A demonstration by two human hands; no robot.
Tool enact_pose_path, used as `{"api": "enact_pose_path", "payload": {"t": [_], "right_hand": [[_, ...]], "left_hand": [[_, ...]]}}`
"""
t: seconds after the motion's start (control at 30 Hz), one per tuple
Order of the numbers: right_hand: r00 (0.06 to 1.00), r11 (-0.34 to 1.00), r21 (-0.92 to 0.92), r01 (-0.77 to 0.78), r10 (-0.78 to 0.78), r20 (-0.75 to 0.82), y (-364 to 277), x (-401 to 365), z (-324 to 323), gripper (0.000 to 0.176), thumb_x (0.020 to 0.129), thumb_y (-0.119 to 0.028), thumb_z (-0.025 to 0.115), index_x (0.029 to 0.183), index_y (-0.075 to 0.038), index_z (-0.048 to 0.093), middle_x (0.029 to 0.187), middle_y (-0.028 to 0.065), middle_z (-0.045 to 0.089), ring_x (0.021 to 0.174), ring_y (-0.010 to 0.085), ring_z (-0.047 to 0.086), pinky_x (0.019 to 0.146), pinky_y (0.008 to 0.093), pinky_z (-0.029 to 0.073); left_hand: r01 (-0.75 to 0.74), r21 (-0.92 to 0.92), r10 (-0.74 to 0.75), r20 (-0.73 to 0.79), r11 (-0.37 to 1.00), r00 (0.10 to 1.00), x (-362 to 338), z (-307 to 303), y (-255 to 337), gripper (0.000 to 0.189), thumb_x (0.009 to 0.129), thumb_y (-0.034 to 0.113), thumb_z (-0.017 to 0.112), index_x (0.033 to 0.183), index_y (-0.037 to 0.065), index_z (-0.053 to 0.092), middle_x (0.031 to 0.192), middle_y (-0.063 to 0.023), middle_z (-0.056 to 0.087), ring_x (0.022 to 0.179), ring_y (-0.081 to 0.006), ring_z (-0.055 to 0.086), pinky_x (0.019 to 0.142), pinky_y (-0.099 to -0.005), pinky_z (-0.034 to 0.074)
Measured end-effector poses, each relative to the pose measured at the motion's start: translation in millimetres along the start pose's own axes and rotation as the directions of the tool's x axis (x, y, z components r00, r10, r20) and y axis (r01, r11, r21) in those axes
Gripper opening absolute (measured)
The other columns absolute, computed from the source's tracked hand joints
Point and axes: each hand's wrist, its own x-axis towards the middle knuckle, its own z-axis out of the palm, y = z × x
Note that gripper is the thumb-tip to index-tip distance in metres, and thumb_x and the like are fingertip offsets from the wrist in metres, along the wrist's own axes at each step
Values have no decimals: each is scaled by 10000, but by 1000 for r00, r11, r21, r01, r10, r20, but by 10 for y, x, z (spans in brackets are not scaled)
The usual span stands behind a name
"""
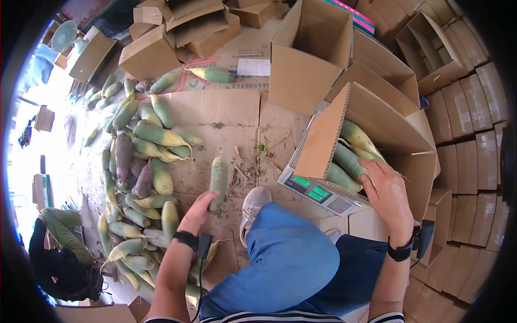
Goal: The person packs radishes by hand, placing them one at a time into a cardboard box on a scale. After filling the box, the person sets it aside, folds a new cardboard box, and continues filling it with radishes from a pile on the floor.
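Observation:
My left hand (200, 211) is closed round the lower end of a green radish (219, 175), held upright above the cardboard-covered floor. At the right, my right hand (383, 184) reaches into an open cardboard box (325, 137), its fingers resting on green radishes (349, 160) lying inside. Whether those fingers grip one of them is hard to see. Under the box sits a scale (318, 192) with lit green digits. To the left of my left hand spreads a large pile of green radishes (161, 176), with a few purple ones (123, 156) among them.
Open empty boxes (309, 75) stand behind the scale, and more boxes (148, 52) lie at the back left. Stacked cartons (468, 156) line the right side. Another person (59, 258) sits at the lower left. A lone radish (212, 75) lies near a paper label (253, 67).

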Motion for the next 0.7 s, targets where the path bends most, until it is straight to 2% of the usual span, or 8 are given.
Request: {"api": "enact_pose_path", "payload": {"t": [0.07, 0.17, 0.27, 0.47, 0.5, 0.57, 0.63, 0.7], "right_hand": [[1000, 1000, -13, 6, -6, -27, -5, -25, -31, 258, 889, -74, 603, 1144, -33, 615, 1031, 166, 618, 924, 360, 609, 801, 430, 502], [972, 998, 16, 62, -56, -229, -97, -5, -31, 360, 862, -60, 627, 1220, -60, 597, 1114, 159, 610, 987, 351, 606, 857, 420, 504], [889, 963, 21, 267, -238, -392, -309, 19, -42, 531, 812, -64, 664, 1326, -128, 548, 1293, 129, 549, 1136, 320, 562, 960, 438, 474], [715, 823, -260, 504, -567, -409, -685, -42, -188, 587, 772, -96, 654, 1334, -217, 534, 1336, 101, 525, 1210, 287, 526, 1048, 492, 406], [726, 833, -276, 481, -554, -408, -609, -89, -242, 587, 772, -96, 654, 1334, -217, 534, 1336, 101, 525, 1210, 287, 526, 1048, 492, 406], [689, 834, -273, 480, -551, -471, -452, -72, -292, 509, 786, -90, 621, 1278, -205, 561, 1261, 83, 557, 1178, 278, 541, 1052, 484, 406], [710, 872, -256, 417, -489, -507, -257, -146, -396, 525, 731, -111, 688, 1239, -177, 574, 1168, 79, 573, 1118, 291, 560, 1024, 469, 428], [825, 984, -73, 165, -178, -536, -40, -244, -542, 599, 660, -128, 774, 1222, -116, 568, 1128, 104, 574, 1057, 320, 565, 957, 440, 462]], "left_hand": [[-67, 46, 65, 41, 997, 997, -335, 240, 133, 426, 888, 310, 671, 1186, 14, 595, 1033, -38, 644, 934, -151, 598, 809, -294, 477], [-120, 124, 107, 103, 985, 989, -824, 570, 428, 525, 879, 285, 685, 1283, -15, 535, 1130, -42, 617, 1020, -141, 569, 895, -292, 450], [-377, 228, 293, 332, 898, 897, -1355, 1051, 814, 600, 847, 263, 722, 1314, -31, 486, 1166, -46, 578, 1030, -134, 542, 910, -285, 442], [-533, 423, 237, 576, 732, 783, -2093, 1905, 1383, 629, 798, 239, 784, 1284, -33, 493, 1133, -67, 586, 1046, -130, 548, 914, -300, 450], [-575, 480, 187, 637, 663, 748, -2111, 2007, 1394, 632, 799, 247, 787, 1283, -34, 492, 1126, -74, 589, 1043, -131, 554, 911, -305, 455], [-601, 351, 227, 698, 718, 680, -2037, 2042, 1360, 634, 826, 279, 769, 1297, -37, 487, 1128, -86, 598, 1029, -144, 572, 897, -314, 465], [-473, 5, 385, 574, 881, 723, -1957, 1964, 1363, 629, 867, 313, 727, 1316, -47, 473, 1149, -115, 606, 1039, -170, 590, 923, -331, 464], [-510, 42, 432, 475, 859, 767, -1583, 1628, 1189, 595, 903, 330, 679, 1323, -41, 478, 1139, -132, 620, 1022, -209, 612, 910, -355, 484]]}}
